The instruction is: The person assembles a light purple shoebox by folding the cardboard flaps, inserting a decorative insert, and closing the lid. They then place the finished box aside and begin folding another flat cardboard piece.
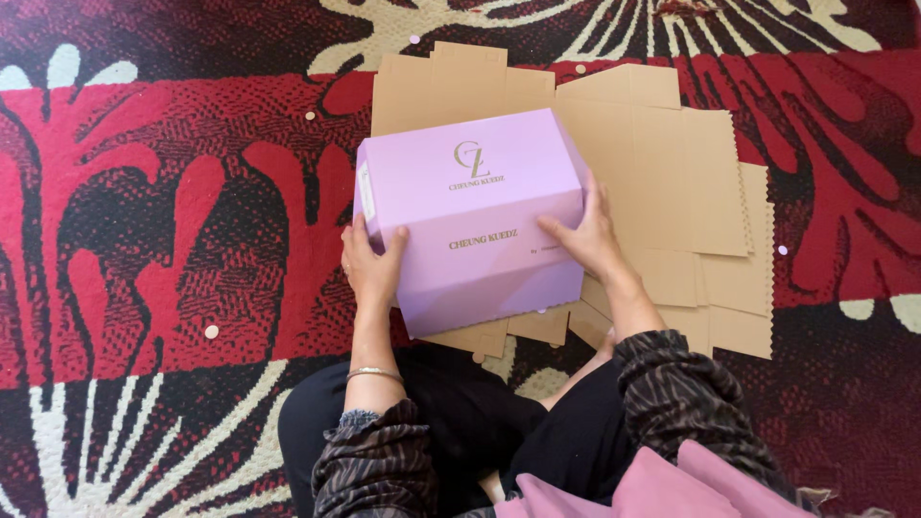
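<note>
On the patterned red carpet [144, 240], a lilac box [470, 216] (closed) was held over flattened brown cardboard [672, 173], clasped at its near corners by the left hand [372, 264] and right hand [587, 240].

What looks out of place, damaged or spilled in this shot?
Nothing looks damaged. Both hands, left and right, hold a closed lilac box, slightly skewed, over flat unfolded cardboard. Small pale round specks lie scattered on the red patterned carpet; what they are is unclear.

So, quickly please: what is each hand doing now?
Left hand: grips the left side of the lilac box.
Right hand: presses the box's right front, fingers spread.
</note>
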